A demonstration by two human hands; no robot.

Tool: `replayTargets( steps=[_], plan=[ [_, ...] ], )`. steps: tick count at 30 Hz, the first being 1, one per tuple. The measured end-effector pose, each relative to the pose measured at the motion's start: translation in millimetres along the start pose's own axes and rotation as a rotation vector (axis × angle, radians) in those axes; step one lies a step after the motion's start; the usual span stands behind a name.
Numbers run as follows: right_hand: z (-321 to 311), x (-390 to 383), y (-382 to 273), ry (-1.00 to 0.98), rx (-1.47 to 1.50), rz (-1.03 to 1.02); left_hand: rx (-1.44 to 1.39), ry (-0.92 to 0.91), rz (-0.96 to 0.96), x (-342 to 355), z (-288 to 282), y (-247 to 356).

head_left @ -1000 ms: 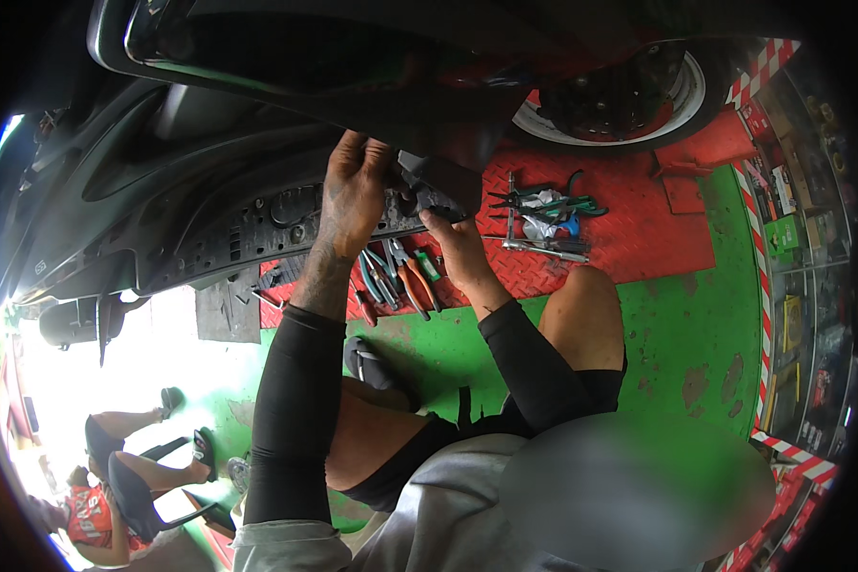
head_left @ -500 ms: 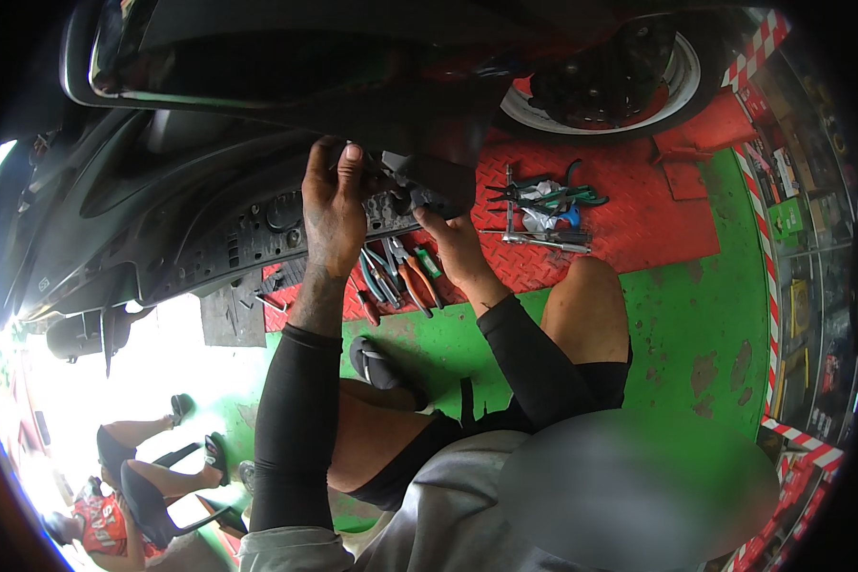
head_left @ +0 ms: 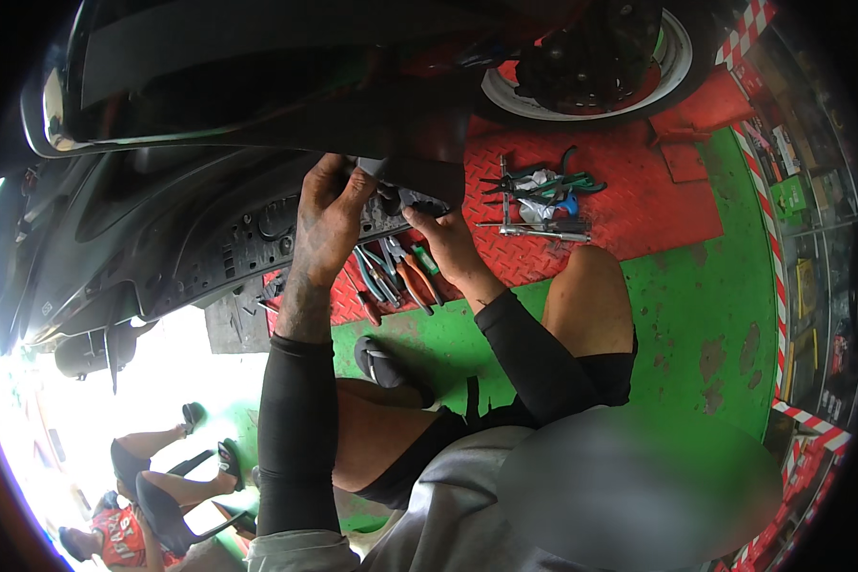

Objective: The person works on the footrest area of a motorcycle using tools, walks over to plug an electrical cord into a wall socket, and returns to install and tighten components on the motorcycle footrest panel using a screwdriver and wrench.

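Observation:
Black body panels of a scooter fill the upper left. At their right end, my left hand has its fingers curled over a panel edge, the thumb bent against a small grey-black piece. My right hand pinches the lower edge of a dark plastic flap, thumb on the near side and fingers mostly hidden behind. What lies between the two hands is dark and hard to make out. Just below them, pliers with orange handles and other hand tools lie on a red ribbed metal plate.
A wheel with a pale rim stands at the upper right. More pliers and metal socket tools lie right of my hands. Shelves behind red-white tape line the right side. Another person sits at the lower left.
My left thumb has come down from pointing up to bend against the piece. My right hand keeps its pinch on the flap. The whole view has shifted slightly.

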State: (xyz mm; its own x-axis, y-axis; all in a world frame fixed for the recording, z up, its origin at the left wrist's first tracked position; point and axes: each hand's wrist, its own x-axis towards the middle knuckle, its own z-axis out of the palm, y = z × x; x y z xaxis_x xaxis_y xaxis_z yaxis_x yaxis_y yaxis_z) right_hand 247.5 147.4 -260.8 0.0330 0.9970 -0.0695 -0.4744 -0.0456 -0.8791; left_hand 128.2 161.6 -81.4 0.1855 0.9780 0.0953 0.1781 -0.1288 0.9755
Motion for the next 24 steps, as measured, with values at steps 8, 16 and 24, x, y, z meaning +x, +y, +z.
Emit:
replayTargets(
  steps=[8, 16, 24],
  plan=[
    [5, -10, -26, -0.084, 0.082, -0.009, 1.098, 0.301, 0.585, 6, 10, -1],
    [13, -6, -23, -0.028, 0.123, -0.138, 0.744, 0.300, 0.345, 4, 13, -9],
    [13, -3, -17, -0.045, 0.200, -0.157, -0.337, 0.283, 0.235, 11, 15, -36]
  ],
)
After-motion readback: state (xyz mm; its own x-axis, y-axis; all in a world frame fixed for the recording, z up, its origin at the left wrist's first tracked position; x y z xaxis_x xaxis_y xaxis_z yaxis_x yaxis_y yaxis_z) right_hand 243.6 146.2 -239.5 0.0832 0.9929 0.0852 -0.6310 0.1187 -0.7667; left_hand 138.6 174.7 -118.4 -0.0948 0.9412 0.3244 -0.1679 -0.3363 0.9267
